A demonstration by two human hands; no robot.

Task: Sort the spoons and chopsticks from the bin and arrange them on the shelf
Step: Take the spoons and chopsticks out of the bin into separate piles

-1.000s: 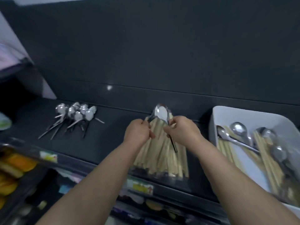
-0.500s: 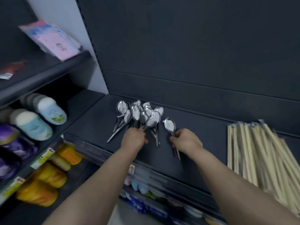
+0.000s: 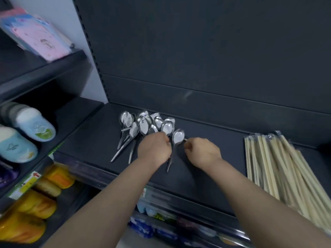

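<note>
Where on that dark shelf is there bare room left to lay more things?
Bare shelf lies between the right hand and the chopsticks, and left of the spoons to the shelf's end. It is crowded round the spoons and the left hand.

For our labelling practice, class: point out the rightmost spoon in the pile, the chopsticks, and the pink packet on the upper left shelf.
rightmost spoon (image 3: 178, 137): head view, on its bowl.
chopsticks (image 3: 279, 169): head view, middle of the bundle.
pink packet (image 3: 43, 40): head view, middle of its front face.
</note>
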